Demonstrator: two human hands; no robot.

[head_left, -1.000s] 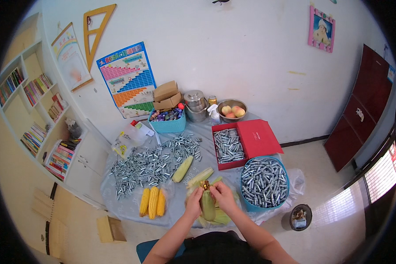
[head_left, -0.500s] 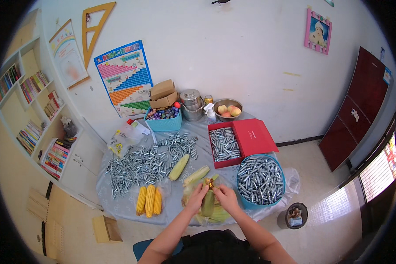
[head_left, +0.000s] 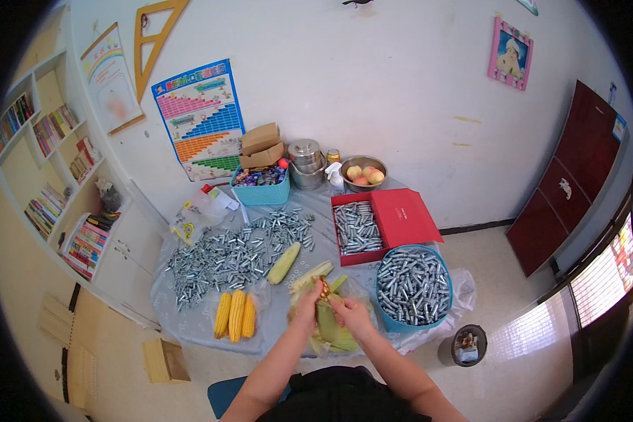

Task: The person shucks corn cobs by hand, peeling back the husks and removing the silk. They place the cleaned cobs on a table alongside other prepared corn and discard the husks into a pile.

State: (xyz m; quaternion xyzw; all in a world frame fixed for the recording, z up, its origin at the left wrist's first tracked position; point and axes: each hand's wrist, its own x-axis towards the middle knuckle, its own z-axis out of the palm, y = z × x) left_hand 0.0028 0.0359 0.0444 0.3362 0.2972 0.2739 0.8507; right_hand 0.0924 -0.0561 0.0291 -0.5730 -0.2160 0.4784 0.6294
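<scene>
At the table's near edge, my left hand (head_left: 305, 307) is closed around the upper part of an ear of corn, whose brown silky tip (head_left: 323, 287) sticks out above the fingers. Pinched in my right hand (head_left: 354, 315) is a green corn husk (head_left: 328, 323) that hangs down between the hands. Loose husks (head_left: 340, 343) lie beneath on clear plastic. Just behind is a pale husk piece (head_left: 312, 274). An ear of corn still in its husk (head_left: 283, 264) rests further left. Several bare yellow corn ears (head_left: 236, 315) lie on a plastic bag at the left front.
Small metal cylinders (head_left: 214, 266) are strewn over the left of the table. More fill a red box (head_left: 362, 259) and a blue basket (head_left: 413, 328) on the right. Behind stand a turquoise basket (head_left: 261, 195), a metal pot (head_left: 307, 172) and a fruit bowl (head_left: 346, 173). A bin (head_left: 446, 349) stands on the floor.
My hands have moved slightly apart, the left up and leftward. The right has drawn the green husk down and outward from the tip. The view has shifted a little.
</scene>
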